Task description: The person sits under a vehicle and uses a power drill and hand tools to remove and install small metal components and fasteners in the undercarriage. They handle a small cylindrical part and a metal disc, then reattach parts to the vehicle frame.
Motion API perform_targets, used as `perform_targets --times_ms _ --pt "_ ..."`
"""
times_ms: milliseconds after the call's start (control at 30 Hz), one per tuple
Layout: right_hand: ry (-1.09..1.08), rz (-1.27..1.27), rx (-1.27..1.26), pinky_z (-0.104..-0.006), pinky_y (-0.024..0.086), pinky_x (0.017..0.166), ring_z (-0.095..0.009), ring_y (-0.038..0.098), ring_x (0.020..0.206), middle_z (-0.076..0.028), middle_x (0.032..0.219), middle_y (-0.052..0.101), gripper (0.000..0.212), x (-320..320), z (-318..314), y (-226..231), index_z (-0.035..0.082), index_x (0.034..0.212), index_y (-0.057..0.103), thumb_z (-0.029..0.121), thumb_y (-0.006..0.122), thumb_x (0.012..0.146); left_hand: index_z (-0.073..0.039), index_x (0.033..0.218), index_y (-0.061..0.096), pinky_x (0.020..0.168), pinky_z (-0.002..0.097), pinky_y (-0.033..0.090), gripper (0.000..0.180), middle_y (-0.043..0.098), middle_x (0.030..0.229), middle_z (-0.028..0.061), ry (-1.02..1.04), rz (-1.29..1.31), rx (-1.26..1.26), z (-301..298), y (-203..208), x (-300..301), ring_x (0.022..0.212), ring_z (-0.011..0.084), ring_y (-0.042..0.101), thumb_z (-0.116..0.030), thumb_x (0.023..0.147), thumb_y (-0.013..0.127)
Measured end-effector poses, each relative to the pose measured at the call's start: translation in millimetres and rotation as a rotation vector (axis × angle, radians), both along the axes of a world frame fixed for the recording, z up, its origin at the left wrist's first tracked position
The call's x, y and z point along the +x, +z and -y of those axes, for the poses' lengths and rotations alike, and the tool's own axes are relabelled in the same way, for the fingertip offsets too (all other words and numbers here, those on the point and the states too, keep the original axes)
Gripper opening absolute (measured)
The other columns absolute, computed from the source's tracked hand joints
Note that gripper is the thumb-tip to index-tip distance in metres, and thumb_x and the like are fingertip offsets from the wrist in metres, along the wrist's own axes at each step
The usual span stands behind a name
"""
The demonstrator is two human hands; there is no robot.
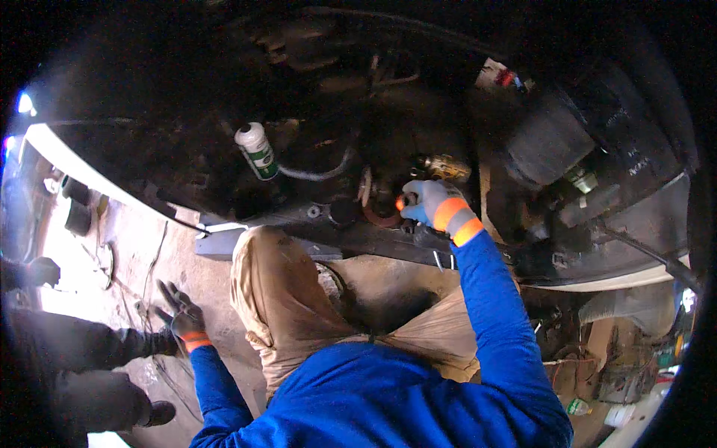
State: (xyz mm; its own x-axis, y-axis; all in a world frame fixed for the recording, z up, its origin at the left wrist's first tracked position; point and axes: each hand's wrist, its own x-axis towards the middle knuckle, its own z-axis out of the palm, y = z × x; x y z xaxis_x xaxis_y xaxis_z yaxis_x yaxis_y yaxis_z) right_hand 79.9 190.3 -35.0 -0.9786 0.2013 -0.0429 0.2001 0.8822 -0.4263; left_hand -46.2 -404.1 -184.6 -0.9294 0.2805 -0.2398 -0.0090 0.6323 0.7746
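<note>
My right hand (432, 201), in a grey glove with an orange-striped cuff, is closed over the dark ledge in front of me. A small dark piece with a bright orange end (402, 202) shows at its fingers; its kind is too unclear to name. Just beyond this hand lies a yellow and black tool (446, 167), perhaps a power tool. A rusty round part (365, 187) stands to the left of the fingers. My left hand (183, 313), in a dark glove with an orange cuff, hangs low over the floor with its fingers spread, holding nothing.
A white bottle with a green label (258, 151) leans in the dark bay, beside a pale hose (317, 176). Another person's dark-clothed legs (97, 399) and gloved hand (45, 272) are at the left. Cables (154, 257) cross the floor. Clutter with a clear bottle (578, 407) lies lower right.
</note>
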Motion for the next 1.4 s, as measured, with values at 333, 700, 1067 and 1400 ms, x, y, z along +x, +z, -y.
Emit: perform_targets --times_ms 333,700,1067,1400 --pt "0.1 -0.221 -1.055 -0.0271 0.049 0.086 -0.012 0.06 0.094 -0.005 0.108 0.061 0.033 33.3 80.2 44.3 0.002 0.12 0.054 -0.001 0.055 0.087 -0.003 0.107 0.067 0.085 0.0409 0.047 0.046 0.066 0.109 0.019 0.054 0.227 -0.763 138.9 -160.7 193.0 0.102 0.0345 0.062 -0.042 0.081 0.063" --pt "0.039 -0.682 -0.769 -0.0293 0.052 0.084 -0.019 0.067 0.095 -0.01 0.104 0.067 0.043 53.6 80.7 44.3 0.003 0.125 0.048 -0.006 0.058 0.083 0.002 0.115 0.061 0.087 0.0291 0.048 0.037 0.065 0.111 0.0103 -0.338 -0.088 0.718 -318.5 175.9 65.9 0.1 0.0146 0.059 0.001 0.079 0.071" --pt "-0.176 -0.796 -0.372 -0.0358 0.047 0.095 -0.021 0.069 0.092 -0.007 0.096 0.071 0.081 69.7 41.0 60.1 0.003 0.144 0.032 -0.001 0.065 0.071 0.0 0.107 0.066 0.078 0.0296 0.053 0.038 0.069 0.1 0.0123 -0.625 -0.068 0.83 -422.1 183.4 67.8 0.089 0.0179 0.066 -0.003 0.071 0.079" --pt "-0.085 -0.712 -0.185 -0.0355 0.044 0.096 -0.022 0.067 0.093 -0.01 0.095 0.07 0.056 58.9 36.9 46.4 -0.002 0.125 0.053 -0.003 0.07 0.071 -0.011 0.093 0.075 0.076 0.0314 0.051 0.033 0.069 0.098 0.0082 -0.607 -0.407 0.722 -416.1 143.8 50.3 0.086 0.0243 0.064 -0.006 0.061 0.08"
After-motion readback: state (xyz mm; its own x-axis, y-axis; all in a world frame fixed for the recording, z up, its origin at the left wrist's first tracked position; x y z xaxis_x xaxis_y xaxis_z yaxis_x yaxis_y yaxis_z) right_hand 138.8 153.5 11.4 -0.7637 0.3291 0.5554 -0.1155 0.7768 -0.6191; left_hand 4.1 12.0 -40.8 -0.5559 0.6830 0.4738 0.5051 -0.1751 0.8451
